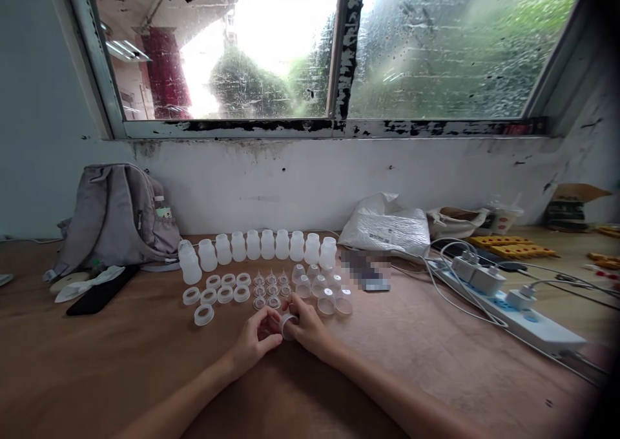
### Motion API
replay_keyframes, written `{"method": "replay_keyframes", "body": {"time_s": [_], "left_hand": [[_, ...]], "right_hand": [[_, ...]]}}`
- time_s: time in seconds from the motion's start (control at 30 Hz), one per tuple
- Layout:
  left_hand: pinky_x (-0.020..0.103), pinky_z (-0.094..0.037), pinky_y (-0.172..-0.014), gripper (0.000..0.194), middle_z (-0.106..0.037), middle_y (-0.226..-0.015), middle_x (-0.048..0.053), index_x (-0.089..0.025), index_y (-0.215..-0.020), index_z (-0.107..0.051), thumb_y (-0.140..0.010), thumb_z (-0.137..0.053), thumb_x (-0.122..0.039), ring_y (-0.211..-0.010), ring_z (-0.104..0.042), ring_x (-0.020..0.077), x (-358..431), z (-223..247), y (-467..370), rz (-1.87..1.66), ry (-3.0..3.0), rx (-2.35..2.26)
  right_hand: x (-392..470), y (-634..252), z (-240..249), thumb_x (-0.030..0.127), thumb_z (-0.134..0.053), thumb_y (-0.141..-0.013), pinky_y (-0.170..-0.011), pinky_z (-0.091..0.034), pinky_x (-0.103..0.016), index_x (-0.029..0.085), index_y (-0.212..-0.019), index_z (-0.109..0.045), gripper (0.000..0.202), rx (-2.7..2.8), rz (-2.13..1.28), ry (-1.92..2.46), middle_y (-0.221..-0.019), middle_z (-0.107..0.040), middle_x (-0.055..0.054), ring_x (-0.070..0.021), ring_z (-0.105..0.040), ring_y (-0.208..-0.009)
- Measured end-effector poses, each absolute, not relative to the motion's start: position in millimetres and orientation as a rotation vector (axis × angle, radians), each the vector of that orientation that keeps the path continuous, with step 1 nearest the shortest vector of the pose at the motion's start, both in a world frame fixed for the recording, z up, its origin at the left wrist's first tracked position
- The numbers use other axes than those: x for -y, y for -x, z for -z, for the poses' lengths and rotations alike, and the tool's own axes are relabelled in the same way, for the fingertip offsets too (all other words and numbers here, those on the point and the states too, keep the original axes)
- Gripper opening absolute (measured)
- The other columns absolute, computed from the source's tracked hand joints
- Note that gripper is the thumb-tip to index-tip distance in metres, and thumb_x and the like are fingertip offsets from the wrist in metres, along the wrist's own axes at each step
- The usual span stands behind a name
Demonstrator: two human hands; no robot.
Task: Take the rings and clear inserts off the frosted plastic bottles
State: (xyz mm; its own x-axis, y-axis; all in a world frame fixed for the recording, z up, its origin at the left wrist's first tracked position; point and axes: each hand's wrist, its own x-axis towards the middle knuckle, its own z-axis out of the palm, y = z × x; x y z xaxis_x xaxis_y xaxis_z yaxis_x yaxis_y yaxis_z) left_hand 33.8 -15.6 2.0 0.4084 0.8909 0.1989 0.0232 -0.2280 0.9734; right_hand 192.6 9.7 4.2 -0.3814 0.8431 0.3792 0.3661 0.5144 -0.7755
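Pinching a ring (283,328) in front of the bottles (267,246) with fingers of the right hand (310,328); curling those of the left hand (252,343) nearby, contact unclear. Possibly risking toppling teats (272,290), bottle-side, by brushing knuckles.

Brown tabletop (436,381): row of frosted bottles (252,245), white rings (225,300), teats (272,290), clear caps (326,303); grey backpack (116,216) left, silvery bag (387,227), power strip (549,331) right.

- One whitish ring (287,327), in your right hand (304,326); your left hand (260,336) beside it
- Ten bottles (267,245), arced across your tabletop (194,368)
- One backpack (119,216), at left
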Motion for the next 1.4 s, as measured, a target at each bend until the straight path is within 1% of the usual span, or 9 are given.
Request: {"method": "replay_keyframes", "body": {"time_s": [0.2, 0.47, 0.6, 0.73, 0.93, 1.0, 1.07, 1.17, 1.4], "left_hand": [[0.022, -0.043, -0.063, 0.018, -0.056, -0.077, 0.002, -0.017, -0.087, -0.048, -0.07, -0.054, -0.019, -0.073, -0.053, 0.0134, 24, -12, -33, -0.96, -1.76, -0.846], [0.018, -0.039, -0.053, 0.009, -0.052, -0.065, -0.002, -0.017, -0.077, -0.047, -0.069, -0.049, -0.015, -0.058, -0.049, 0.0093, 29, -12, -38, -0.984, -1.981, -1.098], [0.018, -0.037, -0.049, 0.004, -0.05, -0.062, -0.003, -0.018, -0.076, -0.046, -0.072, -0.046, -0.016, -0.055, -0.048, 0.0092, 21, -7, -34, -1.096, -1.907, -1.161], [0.019, -0.039, -0.046, 0.011, -0.051, -0.062, -0.003, -0.018, -0.083, -0.044, -0.077, -0.045, -0.027, -0.051, -0.049, 0.0093, 10, -1, -28, -1.153, -1.613, -1.052], [0.02, -0.041, -0.042, 0.028, -0.055, -0.07, 0.001, -0.015, -0.085, -0.045, -0.077, -0.044, -0.042, -0.046, -0.052, 0.0087, 8, -1, -28, -1.057, -1.298, -0.93], [0.02, -0.041, -0.042, 0.04, -0.055, -0.073, 0.003, -0.015, -0.088, -0.045, -0.079, -0.034, -0.051, -0.048, -0.053, 0.0098, 10, -3, -28, -1.027, -1.217, -0.9], [0.02, -0.04, -0.039, 0.044, -0.054, -0.076, 0.004, -0.016, -0.093, -0.045, -0.078, -0.034, -0.055, -0.05, -0.054, 0.0106, 13, -4, -29, -1.005, -1.252, -0.885], [0.018, -0.039, -0.04, 0.039, -0.051, -0.067, -0.001, -0.017, -0.095, -0.043, -0.074, -0.049, -0.049, -0.05, -0.05, 0.0097, 19, -7, -31, -0.984, -1.492, -0.927], [0.016, -0.033, -0.044, 0.024, -0.044, -0.063, -0.005, -0.018, -0.087, -0.043, -0.076, -0.05, -0.038, -0.05, -0.039, 0.006, 25, -18, -24, -0.908, -1.835, -1.047]], "right_hand": [[-3, -191, -5, 0.004, -0.041, -0.06, -0.047, -0.027, -0.017, 0.019, -0.076, -0.042, 0.022, 1.95, -0.678, 1.022, -0.055, -0.038, 0.007, -0.0076, -0.034, -0.051], [4, -191, 7, 0.002, -0.041, -0.059, -0.054, -0.032, -0.02, 0.02, -0.081, -0.046, 0.028, 2.091, -0.502, 1.012, -0.065, -0.05, 0.003, -0.0096, -0.045, -0.057], [12, -193, -7, 0.014, -0.049, -0.071, -0.055, -0.035, -0.02, 0.019, -0.088, -0.049, 0.017, 2.108, -0.546, 0.894, -0.067, -0.05, 0.003, -0.0096, -0.045, -0.058], [11, -195, -17, 0.026, -0.045, -0.081, -0.056, -0.038, -0.02, 0.019, -0.104, -0.047, 0.023, 2.061, -0.627, 0.881, -0.067, -0.05, 0.002, -0.01, -0.046, -0.058], [4, -196, -9, 0.023, -0.04, -0.085, -0.057, -0.036, -0.022, 0.017, -0.073, -0.053, 0.019, 2.095, -0.434, 0.915, -0.071, -0.052, -0.002, -0.0116, -0.047, -0.063], [4, -196, -9, 0.023, -0.04, -0.085, -0.055, -0.035, -0.022, 0.017, -0.071, -0.051, 0.019, 2.105, -0.405, 0.925, -0.068, -0.051, -0.002, -0.0114, -0.046, -0.061], [6, -196, -9, 0.022, -0.04, -0.084, -0.055, -0.035, -0.022, 0.017, -0.072, -0.05, 0.017, 2.129, -0.399, 0.918, -0.068, -0.051, -0.001, -0.0113, -0.046, -0.061], [9, -199, -8, 0.023, -0.041, -0.084, -0.055, -0.036, -0.022, 0.017, -0.074, -0.049, 0.014, 2.187, -0.41, 0.875, -0.067, -0.051, -0.001, -0.0109, -0.046, -0.059], [7, -207, -10, 0.026, -0.04, -0.086, -0.056, -0.035, -0.022, 0.018, -0.073, -0.05, 0.018, 2.254, -0.388, 0.769, -0.067, -0.052, -0.001, -0.0116, -0.048, -0.062]]}}
